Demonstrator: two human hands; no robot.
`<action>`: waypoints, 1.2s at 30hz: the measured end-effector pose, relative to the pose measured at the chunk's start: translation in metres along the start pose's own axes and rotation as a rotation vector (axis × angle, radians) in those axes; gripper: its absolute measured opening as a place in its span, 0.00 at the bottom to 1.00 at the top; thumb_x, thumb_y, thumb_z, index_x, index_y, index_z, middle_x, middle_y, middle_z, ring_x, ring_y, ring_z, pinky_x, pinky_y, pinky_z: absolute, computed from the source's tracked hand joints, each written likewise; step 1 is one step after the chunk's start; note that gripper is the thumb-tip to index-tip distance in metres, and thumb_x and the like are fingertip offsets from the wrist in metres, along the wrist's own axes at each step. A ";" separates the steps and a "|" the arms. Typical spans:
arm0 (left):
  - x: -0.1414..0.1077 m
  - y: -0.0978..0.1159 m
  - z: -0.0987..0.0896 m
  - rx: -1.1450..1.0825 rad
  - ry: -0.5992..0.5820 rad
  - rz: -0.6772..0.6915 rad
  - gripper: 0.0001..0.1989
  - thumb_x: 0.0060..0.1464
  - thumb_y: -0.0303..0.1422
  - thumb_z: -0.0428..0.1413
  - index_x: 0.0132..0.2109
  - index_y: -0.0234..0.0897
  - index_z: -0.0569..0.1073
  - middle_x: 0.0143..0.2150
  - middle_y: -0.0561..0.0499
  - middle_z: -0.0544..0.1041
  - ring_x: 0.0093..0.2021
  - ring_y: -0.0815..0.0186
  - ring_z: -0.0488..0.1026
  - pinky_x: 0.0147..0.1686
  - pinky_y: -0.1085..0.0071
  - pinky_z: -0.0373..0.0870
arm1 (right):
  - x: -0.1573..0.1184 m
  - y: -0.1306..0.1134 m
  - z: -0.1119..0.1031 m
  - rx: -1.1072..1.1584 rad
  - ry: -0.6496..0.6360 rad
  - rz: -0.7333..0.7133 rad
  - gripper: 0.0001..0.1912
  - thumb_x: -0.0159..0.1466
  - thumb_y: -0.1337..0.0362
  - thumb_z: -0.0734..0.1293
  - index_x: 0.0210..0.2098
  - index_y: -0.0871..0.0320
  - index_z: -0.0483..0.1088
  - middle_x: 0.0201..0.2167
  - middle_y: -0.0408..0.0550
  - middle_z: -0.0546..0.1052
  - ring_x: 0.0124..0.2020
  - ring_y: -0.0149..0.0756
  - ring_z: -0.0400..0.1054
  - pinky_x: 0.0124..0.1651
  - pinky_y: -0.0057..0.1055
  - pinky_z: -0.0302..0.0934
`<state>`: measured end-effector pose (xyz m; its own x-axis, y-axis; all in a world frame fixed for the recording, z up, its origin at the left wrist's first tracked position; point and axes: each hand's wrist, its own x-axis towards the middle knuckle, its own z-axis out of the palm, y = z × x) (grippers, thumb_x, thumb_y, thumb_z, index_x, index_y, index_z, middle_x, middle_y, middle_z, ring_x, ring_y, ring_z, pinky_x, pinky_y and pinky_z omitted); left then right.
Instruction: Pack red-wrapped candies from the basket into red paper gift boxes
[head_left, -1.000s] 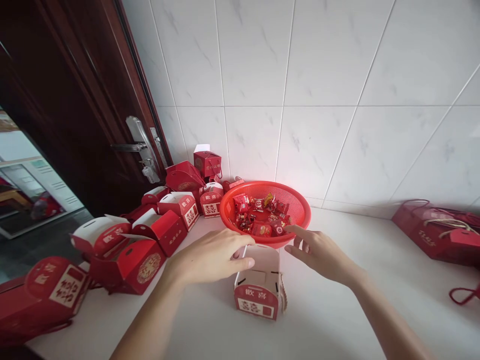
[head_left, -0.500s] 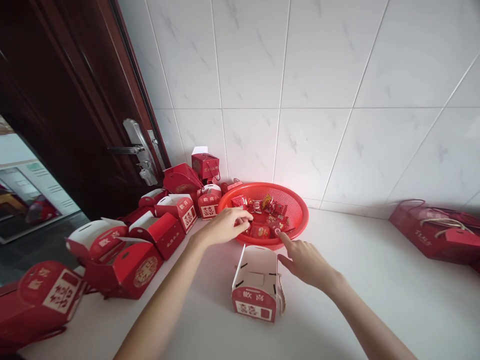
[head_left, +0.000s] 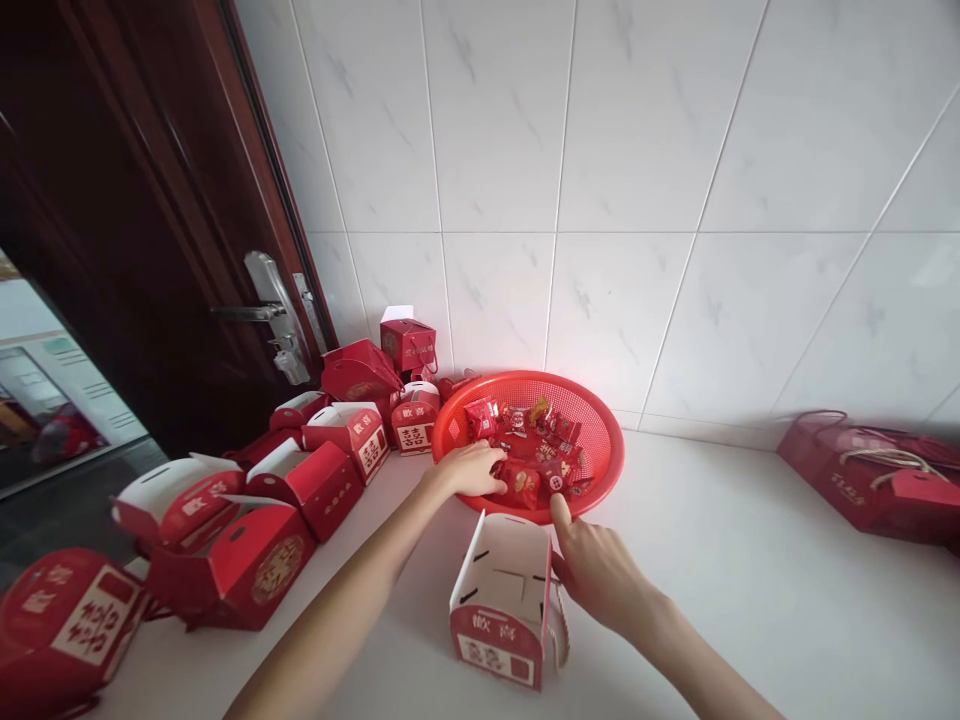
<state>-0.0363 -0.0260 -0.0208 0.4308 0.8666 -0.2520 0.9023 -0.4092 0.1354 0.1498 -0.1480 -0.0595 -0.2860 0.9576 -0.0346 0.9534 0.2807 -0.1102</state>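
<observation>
My left hand (head_left: 472, 468) reaches over the near left rim of a red plastic basket (head_left: 616, 455), fingers bent loosely down to the wrapped sweets (head_left: 523, 484). Nothing shows held in it. An open red and white gift box (head_left: 501, 610) with a rope handle stands upright in front of the basket. Beside the box's right wall is my right hand (head_left: 600, 565). Its index finger points at the basket's near rim, and the thumb lies by the box edge; whether it touches is unclear.
Several red gift boxes (head_left: 322, 490) crowd the left of the white table (head_left: 712, 600). More red packaging with rope handles (head_left: 874, 475) lies at the right. Behind stands a tiled wall (head_left: 630, 300), and a dark door (head_left: 150, 200) is at the left.
My left hand has gone lower and further over the sweets, its fingers now among them. My right hand stays by the box. The whole view has shifted slightly.
</observation>
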 end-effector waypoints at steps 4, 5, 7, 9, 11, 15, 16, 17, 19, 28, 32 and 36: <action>-0.005 0.002 0.005 -0.044 0.061 -0.035 0.32 0.57 0.44 0.57 0.66 0.40 0.64 0.67 0.37 0.64 0.66 0.51 0.65 0.60 0.58 0.65 | -0.001 -0.004 0.000 -0.030 0.000 0.011 0.25 0.60 0.82 0.63 0.54 0.62 0.57 0.32 0.50 0.79 0.33 0.43 0.78 0.24 0.33 0.41; -0.007 0.002 0.007 -0.049 0.080 -0.039 0.32 0.57 0.43 0.56 0.66 0.40 0.64 0.67 0.37 0.64 0.66 0.50 0.64 0.61 0.57 0.64 | -0.002 -0.004 0.000 -0.049 -0.008 0.007 0.26 0.59 0.84 0.63 0.53 0.61 0.58 0.32 0.50 0.79 0.33 0.43 0.78 0.24 0.33 0.41; -0.010 0.002 0.012 -0.059 0.127 -0.044 0.31 0.57 0.43 0.55 0.66 0.40 0.64 0.67 0.37 0.64 0.66 0.49 0.65 0.60 0.54 0.65 | -0.004 -0.006 -0.003 -0.102 -0.025 -0.011 0.27 0.57 0.86 0.62 0.52 0.61 0.60 0.30 0.49 0.79 0.32 0.42 0.78 0.23 0.33 0.40; -0.012 0.002 0.017 -0.065 0.173 -0.039 0.30 0.58 0.42 0.54 0.66 0.40 0.63 0.68 0.36 0.63 0.66 0.47 0.65 0.59 0.52 0.66 | -0.008 -0.007 -0.006 -0.159 -0.049 -0.035 0.28 0.55 0.86 0.62 0.52 0.62 0.61 0.30 0.49 0.78 0.32 0.41 0.78 0.22 0.33 0.39; -0.014 0.002 0.020 -0.065 0.205 -0.031 0.30 0.59 0.41 0.53 0.67 0.38 0.63 0.69 0.35 0.62 0.66 0.46 0.64 0.60 0.51 0.66 | -0.011 -0.008 -0.008 -0.198 -0.068 -0.056 0.28 0.55 0.86 0.63 0.53 0.62 0.62 0.30 0.49 0.78 0.31 0.41 0.78 0.22 0.34 0.39; -0.021 0.004 0.025 -0.054 0.244 -0.033 0.30 0.61 0.40 0.51 0.68 0.36 0.62 0.70 0.34 0.59 0.67 0.45 0.63 0.61 0.51 0.65 | -0.015 -0.010 -0.004 -0.207 -0.059 -0.083 0.33 0.52 0.83 0.67 0.56 0.64 0.61 0.29 0.50 0.78 0.30 0.43 0.77 0.22 0.33 0.41; -0.023 0.004 0.027 -0.050 0.252 -0.035 0.30 0.61 0.40 0.51 0.68 0.36 0.62 0.71 0.35 0.59 0.68 0.45 0.62 0.61 0.51 0.65 | -0.015 -0.011 -0.001 -0.205 -0.055 -0.086 0.35 0.51 0.82 0.68 0.58 0.64 0.60 0.29 0.50 0.78 0.30 0.44 0.77 0.22 0.32 0.43; -0.025 0.004 0.029 -0.048 0.265 -0.036 0.30 0.61 0.40 0.51 0.68 0.36 0.62 0.71 0.35 0.58 0.68 0.46 0.61 0.63 0.51 0.63 | -0.015 -0.012 0.002 -0.209 -0.055 -0.087 0.37 0.51 0.81 0.69 0.59 0.65 0.59 0.29 0.51 0.78 0.30 0.44 0.77 0.23 0.32 0.45; -0.027 0.005 0.034 -0.050 0.305 -0.029 0.28 0.62 0.39 0.51 0.67 0.36 0.64 0.71 0.36 0.58 0.69 0.47 0.60 0.64 0.53 0.62 | -0.015 -0.013 0.008 -0.237 -0.053 -0.086 0.38 0.51 0.80 0.70 0.60 0.65 0.59 0.31 0.53 0.79 0.31 0.46 0.77 0.24 0.32 0.49; 0.001 0.007 0.055 -0.069 0.470 -0.023 0.20 0.61 0.33 0.53 0.59 0.38 0.73 0.63 0.41 0.70 0.61 0.51 0.70 0.61 0.58 0.66 | 0.000 -0.010 0.017 -0.332 -0.073 0.067 0.40 0.55 0.83 0.67 0.66 0.67 0.57 0.44 0.62 0.79 0.41 0.47 0.77 0.33 0.31 0.59; 0.013 0.003 0.051 -0.116 0.543 0.001 0.17 0.60 0.31 0.54 0.55 0.35 0.76 0.59 0.40 0.73 0.56 0.53 0.74 0.57 0.59 0.69 | 0.014 -0.001 0.017 -0.168 -0.008 0.167 0.32 0.61 0.84 0.59 0.64 0.66 0.58 0.38 0.57 0.80 0.40 0.43 0.77 0.32 0.30 0.55; 0.022 0.008 0.043 -0.149 0.614 0.037 0.15 0.61 0.30 0.53 0.52 0.35 0.77 0.55 0.42 0.76 0.51 0.56 0.76 0.54 0.61 0.71 | 0.027 0.014 0.021 -0.035 0.071 0.212 0.26 0.65 0.79 0.57 0.62 0.65 0.56 0.39 0.56 0.80 0.40 0.43 0.77 0.31 0.30 0.53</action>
<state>-0.0191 -0.0224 -0.0668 0.3353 0.8765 0.3453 0.8563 -0.4364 0.2762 0.1531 -0.1192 -0.0825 -0.0724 0.9972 0.0168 0.9946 0.0734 -0.0732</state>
